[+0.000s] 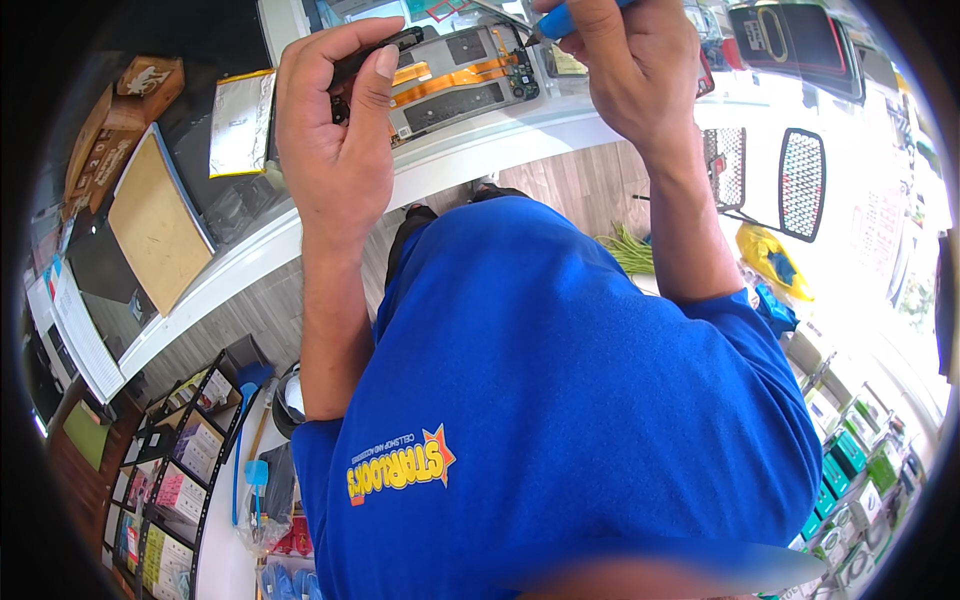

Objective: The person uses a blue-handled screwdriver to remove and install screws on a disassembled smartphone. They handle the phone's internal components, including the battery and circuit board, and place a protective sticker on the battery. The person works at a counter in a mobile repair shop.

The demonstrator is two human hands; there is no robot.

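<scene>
A blue-handled tool (565,21) is held in the right grip (645,85), its dark tip directed at the right end of an opened tablet (465,78). The tablet, crossed by orange flex cables, is placed between both grips on the desk (570,132). Its left end is partly covered by the curled left grip (335,130); whether anything is clasped there cannot be told. Left of that grip, a silver pouch battery (242,125) is seen; farther left, a tan board (160,225).
</scene>
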